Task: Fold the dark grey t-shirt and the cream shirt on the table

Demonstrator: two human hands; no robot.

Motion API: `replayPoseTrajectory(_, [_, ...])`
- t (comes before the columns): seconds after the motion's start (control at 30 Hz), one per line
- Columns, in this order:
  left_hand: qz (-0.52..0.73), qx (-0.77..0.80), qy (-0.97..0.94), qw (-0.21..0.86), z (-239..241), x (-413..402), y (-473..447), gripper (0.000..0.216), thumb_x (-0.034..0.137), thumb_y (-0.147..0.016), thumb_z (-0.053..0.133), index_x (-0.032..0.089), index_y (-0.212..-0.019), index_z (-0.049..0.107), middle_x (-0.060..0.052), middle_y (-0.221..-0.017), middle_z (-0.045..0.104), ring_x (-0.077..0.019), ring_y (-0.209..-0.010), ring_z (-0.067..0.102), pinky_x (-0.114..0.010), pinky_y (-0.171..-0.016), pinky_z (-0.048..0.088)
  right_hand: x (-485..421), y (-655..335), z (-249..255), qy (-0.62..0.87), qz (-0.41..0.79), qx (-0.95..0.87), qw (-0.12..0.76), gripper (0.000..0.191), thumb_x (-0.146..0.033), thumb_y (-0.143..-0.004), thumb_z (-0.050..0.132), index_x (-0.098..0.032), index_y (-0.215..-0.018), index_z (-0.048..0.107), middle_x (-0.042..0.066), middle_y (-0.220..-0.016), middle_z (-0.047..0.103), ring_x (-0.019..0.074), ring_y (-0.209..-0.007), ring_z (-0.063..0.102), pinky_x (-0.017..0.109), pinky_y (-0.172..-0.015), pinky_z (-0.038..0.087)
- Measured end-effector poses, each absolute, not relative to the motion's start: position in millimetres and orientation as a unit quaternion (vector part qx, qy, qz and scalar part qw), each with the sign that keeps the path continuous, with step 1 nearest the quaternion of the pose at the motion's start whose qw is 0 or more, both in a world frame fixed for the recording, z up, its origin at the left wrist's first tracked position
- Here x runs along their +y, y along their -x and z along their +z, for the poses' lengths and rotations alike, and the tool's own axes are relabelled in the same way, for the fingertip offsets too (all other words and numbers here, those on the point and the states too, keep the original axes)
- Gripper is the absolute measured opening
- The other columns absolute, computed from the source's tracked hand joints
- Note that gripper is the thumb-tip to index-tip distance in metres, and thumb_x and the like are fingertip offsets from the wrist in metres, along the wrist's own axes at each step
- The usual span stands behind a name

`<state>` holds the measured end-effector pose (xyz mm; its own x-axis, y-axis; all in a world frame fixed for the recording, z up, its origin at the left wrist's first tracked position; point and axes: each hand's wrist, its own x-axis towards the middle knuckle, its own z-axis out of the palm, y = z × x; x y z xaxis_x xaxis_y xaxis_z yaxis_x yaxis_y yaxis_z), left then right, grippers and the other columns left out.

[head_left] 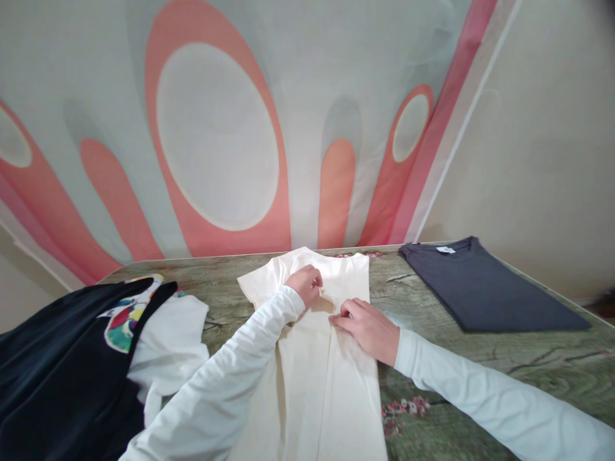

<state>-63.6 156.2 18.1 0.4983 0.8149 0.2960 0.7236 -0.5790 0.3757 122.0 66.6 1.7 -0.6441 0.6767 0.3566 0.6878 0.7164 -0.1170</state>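
Note:
A cream short-sleeved T-shirt (307,397) lies on the table in front of me, its sleeves and upper edge toward the wall. Its body runs down past the bottom of the view, with long folds and an opened-up, creased patch between my hands. My left hand (306,286) is at the upper middle of the shirt, fingers curled and closed on the cloth. Lower and to the right, my right hand (368,330) pinches the fabric near the shirt's right side. The exact grip of the left fingertips is partly hidden.
A dark grey folded T-shirt (490,288) lies at the right on the wood-patterned table (446,416). At the left is a heap of black clothing (62,358) with a colourful print, beside a white garment (168,346). A wall with a pink-and-grey pattern (283,243) borders the table's far edge.

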Motion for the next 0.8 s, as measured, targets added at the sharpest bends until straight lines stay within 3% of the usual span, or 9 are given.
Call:
replayPoseTrajectory(0.13, [0.339, 0.469, -0.785, 0.22, -1.7, 165.8, 62.3, 0.017, 0.003, -0.065, 0.042, 0.016, -0.066, 0.054, -0.004, -0.096, 0.059, -0.0143, -0.087, 0.057, -0.025, -0.071, 0.048, 67.9, -121.5, -0.6, 0.391, -0.002, -0.9, 0.194, 0.025, -0.029, -0.088, 0.041, -0.024, -0.098, 0.063, 0.004, -0.082, 0.049, 0.0157, -0.081, 0.046, 0.029, -0.071, 0.039])
replayPoseTrajectory(0.3, [0.368, 0.484, -0.724, 0.326, -15.3, 169.7, 55.7, 0.021, 0.023, -0.077, 0.048, 0.014, -0.096, 0.054, -0.008, -0.111, 0.056, -0.0122, -0.075, 0.06, -0.026, -0.066, 0.05, 68.8, -121.9, -3.7, 0.392, 0.008, -0.896, 0.208, 0.024, -0.027, -0.087, 0.043, -0.024, -0.099, 0.063, 0.006, -0.095, 0.05, 0.0153, -0.082, 0.048, 0.031, -0.074, 0.039])
replayPoseTrajectory(0.37, [0.362, 0.473, -0.738, 0.316, -17.3, 169.7, 53.9, 0.03, 0.023, -0.074, 0.053, 0.016, -0.103, 0.053, -0.009, -0.117, 0.053, -0.0133, -0.078, 0.06, -0.029, -0.069, 0.05, 69.0, -122.2, -3.8, 0.388, 0.008, -0.896, 0.214, 0.024, -0.026, -0.087, 0.042, -0.023, -0.1, 0.063, 0.008, -0.105, 0.049, 0.0154, -0.083, 0.048, 0.032, -0.076, 0.04])
replayPoseTrajectory(0.43, [0.366, 0.448, -0.762, 0.29, -18.2, 169.9, 53.4, 0.035, 0.012, -0.069, 0.054, 0.017, -0.104, 0.053, -0.009, -0.123, 0.049, -0.0162, -0.093, 0.057, -0.031, -0.078, 0.048, 69.1, -122.6, -2.9, 0.385, 0.006, -0.897, 0.214, 0.025, -0.026, -0.087, 0.041, -0.023, -0.101, 0.062, 0.009, -0.113, 0.048, 0.0159, -0.085, 0.049, 0.033, -0.078, 0.04])
replayPoseTrajectory(0.57, [0.382, 0.395, -0.804, 0.226, -17.3, 170.3, 55.1, 0.045, -0.001, -0.066, 0.043, 0.017, -0.106, 0.053, -0.008, -0.131, 0.042, -0.0166, -0.12, 0.038, -0.033, -0.095, 0.039, 69.1, -123.3, 1.7, 0.368, -0.003, -0.911, 0.184, 0.029, -0.024, -0.089, 0.037, -0.023, -0.106, 0.06, 0.009, -0.114, 0.052, 0.0178, -0.091, 0.048, 0.034, -0.08, 0.039])
replayPoseTrajectory(0.67, [0.36, 0.398, -0.827, 0.17, -17.0, 169.9, 55.8, 0.045, 0.0, -0.068, 0.043, 0.017, -0.108, 0.053, -0.008, -0.132, 0.04, -0.018, -0.122, 0.036, -0.039, -0.101, 0.03, 69.2, -123.8, 4.6, 0.36, -0.014, -0.92, 0.156, 0.031, -0.023, -0.089, 0.034, -0.022, -0.113, 0.055, 0.007, -0.118, 0.052, 0.0185, -0.093, 0.047, 0.034, -0.079, 0.038])
replayPoseTrajectory(0.8, [0.305, 0.44, -0.838, 0.108, -14.9, 167.0, 54.5, 0.032, 0.009, -0.074, 0.047, 0.014, -0.104, 0.056, -0.013, -0.128, 0.043, -0.0268, -0.126, 0.027, -0.049, -0.1, 0.028, 69.4, -124.5, 4.7, 0.363, -0.02, -0.921, 0.14, 0.032, -0.022, -0.088, 0.036, -0.023, -0.116, 0.051, 0.007, -0.124, 0.048, 0.0192, -0.093, 0.047, 0.034, -0.077, 0.037])
